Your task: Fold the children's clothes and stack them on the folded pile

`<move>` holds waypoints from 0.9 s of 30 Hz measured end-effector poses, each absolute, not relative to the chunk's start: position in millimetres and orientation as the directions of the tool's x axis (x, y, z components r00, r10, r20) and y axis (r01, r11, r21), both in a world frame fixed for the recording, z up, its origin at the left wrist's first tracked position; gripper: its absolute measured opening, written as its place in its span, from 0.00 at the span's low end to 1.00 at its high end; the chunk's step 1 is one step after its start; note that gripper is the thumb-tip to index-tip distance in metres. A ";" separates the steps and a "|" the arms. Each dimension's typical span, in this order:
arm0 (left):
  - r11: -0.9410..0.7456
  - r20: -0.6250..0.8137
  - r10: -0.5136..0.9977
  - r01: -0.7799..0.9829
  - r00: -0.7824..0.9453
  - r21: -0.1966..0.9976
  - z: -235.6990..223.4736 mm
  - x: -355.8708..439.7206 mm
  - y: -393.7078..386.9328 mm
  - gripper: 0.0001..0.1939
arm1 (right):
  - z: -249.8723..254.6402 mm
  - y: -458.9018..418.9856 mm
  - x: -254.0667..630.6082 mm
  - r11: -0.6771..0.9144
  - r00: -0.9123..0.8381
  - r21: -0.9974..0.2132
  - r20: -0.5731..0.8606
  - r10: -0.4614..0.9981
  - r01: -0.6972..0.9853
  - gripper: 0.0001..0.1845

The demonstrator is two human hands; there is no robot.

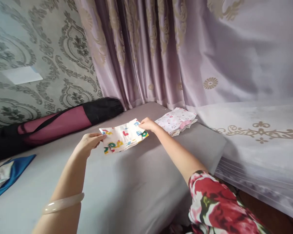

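A small folded white cloth (122, 136) printed with coloured letters is held flat just above the grey bed (127, 188). My left hand (90, 142) pinches its left edge, fingers closed on the fabric. The right edge of the same cloth is gripped by my right hand (148, 124). Just right of that hand lies a stack of folded white and pink patterned cloths (177, 120), near the bed's far corner.
A long black and maroon bag (61, 122) lies along the patterned wall at the back left. A blue cloth (13, 172) lies at the left edge. Lilac curtains (185, 52) hang behind and drape over the right side. A pale bangle (62, 203) circles my left wrist.
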State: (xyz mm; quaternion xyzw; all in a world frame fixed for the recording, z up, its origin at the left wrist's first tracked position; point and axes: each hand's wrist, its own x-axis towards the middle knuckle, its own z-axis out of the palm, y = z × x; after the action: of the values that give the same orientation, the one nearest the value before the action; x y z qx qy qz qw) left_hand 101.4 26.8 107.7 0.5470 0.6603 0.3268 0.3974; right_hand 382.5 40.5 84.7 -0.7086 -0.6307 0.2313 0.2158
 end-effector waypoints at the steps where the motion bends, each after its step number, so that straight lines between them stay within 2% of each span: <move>1: 0.171 -0.164 0.985 0.440 -0.054 0.882 108.7 116.1 27.7 0.14 | 91.8 36.7 400.1 -0.127 0.123 -0.581 -0.047 0.991 0.804 0.10; 4: 0.148 -0.165 0.986 0.373 0.014 0.916 108.5 165.0 31.3 0.11 | 112.2 24.8 450.7 -0.186 0.212 -0.514 -0.008 0.977 0.837 0.11; 13: 0.129 -0.157 0.965 0.139 0.209 0.982 86.7 310.3 42.2 0.09 | 144.2 18.8 567.2 -0.429 0.451 -0.189 0.092 0.888 0.883 0.12; 19: 0.179 -0.186 0.953 0.053 0.239 0.982 71.3 369.0 45.8 0.09 | 135.1 29.6 614.2 -0.468 0.461 -0.018 0.208 0.863 0.884 0.15; 27: 0.252 -0.251 0.931 0.031 0.264 0.967 56.6 401.6 49.8 0.08 | 114.7 35.5 633.0 -0.469 0.429 0.074 0.300 0.852 0.880 0.16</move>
State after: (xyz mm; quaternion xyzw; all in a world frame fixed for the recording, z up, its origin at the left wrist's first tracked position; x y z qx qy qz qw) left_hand 401.6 49.8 56.6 0.4936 0.4875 0.3611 0.6231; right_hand 633.0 35.5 114.7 -0.8439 -0.5133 -0.1492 0.0466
